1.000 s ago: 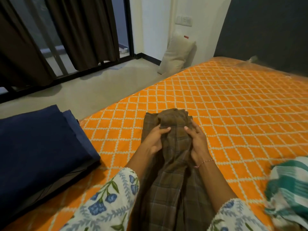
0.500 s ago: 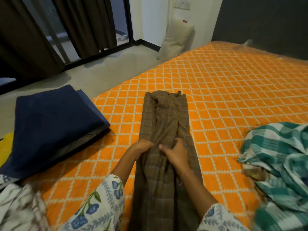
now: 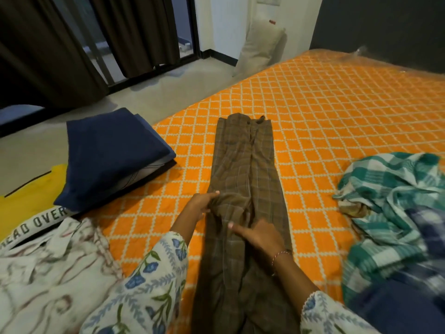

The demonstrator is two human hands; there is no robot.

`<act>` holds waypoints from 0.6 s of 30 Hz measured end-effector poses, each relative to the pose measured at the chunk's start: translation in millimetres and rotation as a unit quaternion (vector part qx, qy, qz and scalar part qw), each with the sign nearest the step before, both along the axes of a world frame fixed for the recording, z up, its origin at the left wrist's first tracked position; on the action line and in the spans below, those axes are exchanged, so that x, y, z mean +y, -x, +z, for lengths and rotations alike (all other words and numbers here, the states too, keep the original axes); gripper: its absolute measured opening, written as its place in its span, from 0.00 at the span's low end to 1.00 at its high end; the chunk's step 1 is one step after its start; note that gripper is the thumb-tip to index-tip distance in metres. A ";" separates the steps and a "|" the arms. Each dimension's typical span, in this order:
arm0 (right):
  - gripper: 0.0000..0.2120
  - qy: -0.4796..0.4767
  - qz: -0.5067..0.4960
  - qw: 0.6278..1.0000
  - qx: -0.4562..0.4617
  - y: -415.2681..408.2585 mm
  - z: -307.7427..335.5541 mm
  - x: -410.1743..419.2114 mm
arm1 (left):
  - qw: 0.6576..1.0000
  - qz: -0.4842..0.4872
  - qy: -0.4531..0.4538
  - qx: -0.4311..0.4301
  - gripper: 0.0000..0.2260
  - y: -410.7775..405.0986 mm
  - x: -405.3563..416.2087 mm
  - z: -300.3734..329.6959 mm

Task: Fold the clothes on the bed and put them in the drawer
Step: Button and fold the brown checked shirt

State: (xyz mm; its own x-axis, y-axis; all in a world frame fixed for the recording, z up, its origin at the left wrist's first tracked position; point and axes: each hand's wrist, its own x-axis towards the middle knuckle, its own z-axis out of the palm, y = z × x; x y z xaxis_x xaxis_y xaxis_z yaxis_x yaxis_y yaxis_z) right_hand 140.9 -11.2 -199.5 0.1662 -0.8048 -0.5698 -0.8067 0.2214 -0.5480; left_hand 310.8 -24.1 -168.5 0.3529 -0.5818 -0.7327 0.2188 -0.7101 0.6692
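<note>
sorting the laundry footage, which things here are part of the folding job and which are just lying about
Part of the job:
- brown checked trousers, left hand pinching them, right hand resting flat
- crumpled green and white checked cloth
- white patterned shirt
- yellow garment

Just lying about:
- folded navy blanket
- beige pillow against the wall
- brown curtains

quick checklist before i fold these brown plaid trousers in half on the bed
1. Trousers lie lengthwise in a long strip: brown plaid trousers ok.
2. Fabric smooth: not ok, bunched under the left hand.
3. Grip: left hand pinches the fabric; right hand lies on top with a finger extended, no hold, not ok.
4. Room for the fold: orange bedspread bare beside the waistband, ok.
5. Neighbours clear: blue folded cloth and green checked cloth lie apart, ok.
6. Leg hems aligned: cannot tell, out of view.
</note>
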 end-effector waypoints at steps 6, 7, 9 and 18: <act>0.04 -0.022 -0.107 0.969 -0.221 18.9 -6.5 24.0 | 0.992 0.112 -0.006 0.050 0.04 5.2 12.5 -13.2; 0.02 -0.046 -0.103 0.965 -0.238 31.6 -5.8 28.6 | 0.990 0.130 0.000 0.052 0.04 2.8 12.2 -17.6; 0.06 -0.123 -0.048 0.965 -0.226 51.2 -1.9 39.6 | 0.988 0.151 0.014 0.033 0.08 -1.9 7.4 -35.6; 0.07 -0.066 -0.217 0.934 -0.275 15.6 11.2 4.6 | 0.986 0.143 0.050 -0.074 0.13 13.9 7.8 -37.8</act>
State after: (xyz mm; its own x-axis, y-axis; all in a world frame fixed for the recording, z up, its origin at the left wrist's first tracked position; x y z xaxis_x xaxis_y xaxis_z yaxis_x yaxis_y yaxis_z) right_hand 125.3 -6.6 -188.3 0.1371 -0.7927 -0.5941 -0.2303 0.5578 -0.7974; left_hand 297.0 -16.2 -206.3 0.6123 -0.5090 -0.6050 0.2949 -0.5630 0.7721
